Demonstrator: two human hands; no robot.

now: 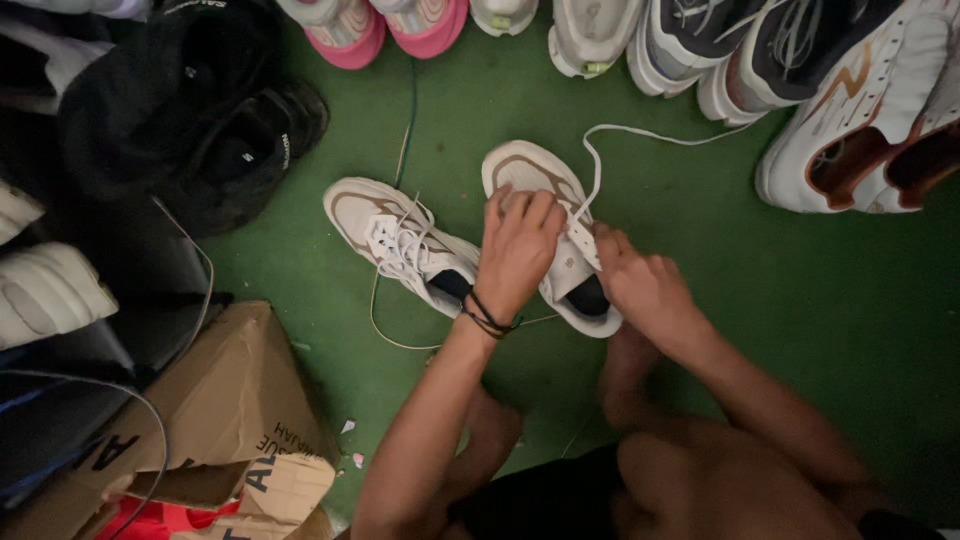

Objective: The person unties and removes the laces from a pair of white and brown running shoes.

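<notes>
While both hands (580,260) grip it, sneaker (545,215) sits unboxed.

Torn cardboard box (215,420) lower left; pink-soled shoes (385,28) top; black shoe (250,140).

Lying on green floor, toe pointing away: white sneaker (552,232) with tan trim, dark opening showing at heel. Trailing from its eyelets up and rightward: loose white lace (640,133). Sitting just beside it, leftward: matching sneaker (400,243), laced, angled.
</notes>
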